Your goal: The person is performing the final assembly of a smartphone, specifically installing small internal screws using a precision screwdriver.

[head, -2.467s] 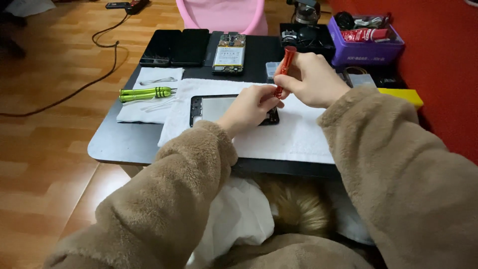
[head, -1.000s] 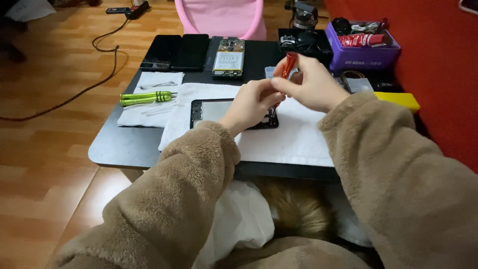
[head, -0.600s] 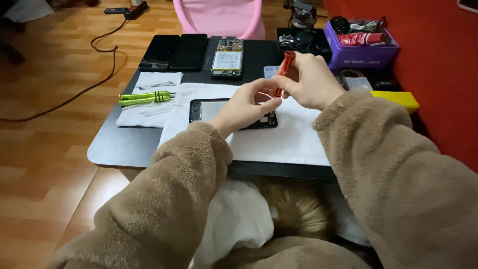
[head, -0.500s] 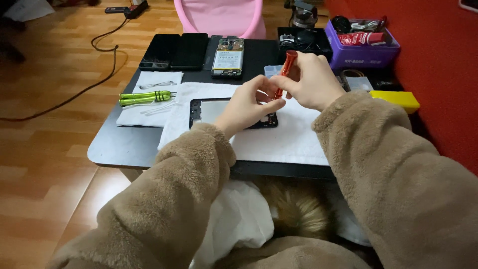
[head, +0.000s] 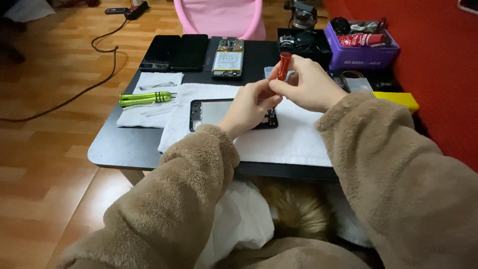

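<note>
The right hand (head: 311, 87) is closed round a red-handled screwdriver (head: 283, 67), held nearly upright with its tip down at the right end of a dark phone frame (head: 209, 112). That frame lies flat on a white cloth (head: 298, 139) on the dark bench (head: 119, 149), directly before the person. The left hand (head: 249, 104) rests on the frame's right part, fingers pinched at the driver's lower shaft, steadying it. In my judgement the step in hand is working a screw at that end of the frame; the next move calls for the tip to stay seated and upright while the frame is held from sliding on the cloth. The tip, and any screw beneath it, are hidden behind the left hand, so engagement cannot be confirmed. Two green-handled drivers (head: 144, 98) lie on a smaller white cloth to the left, well apart; an opened phone (head: 228, 58) lies beyond. The contents of the purple box (head: 361, 55) are hard to make out.
</note>
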